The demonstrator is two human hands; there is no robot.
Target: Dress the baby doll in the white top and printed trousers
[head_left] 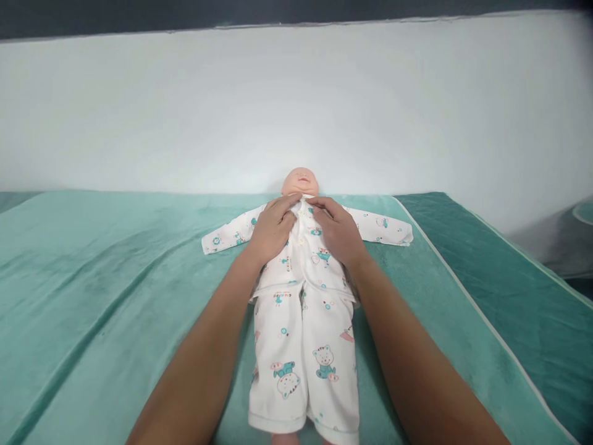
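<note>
A baby doll (301, 180) lies on its back, wearing a white long-sleeved pyjama top (296, 262) and white pyjama trousers (328, 327), both printed with small animals. My left hand (274, 230) rests on one side of the top's chest, its index finger stretched to the collar. On the other side lies my right hand (338, 233), fingers also reaching the collar, thumb apart. Neither hand visibly grips the cloth. The top's front is closed at the collar and chest. Both sleeves spread outward, and no doll hands show at the cuffs.
Under the doll is a light green sheet (115, 278) with a few creases. A darker green cover (500, 278) shows along the right. Behind the doll's head rises a white wall (296, 99). A dark grey object (565, 241) stands at the far right edge.
</note>
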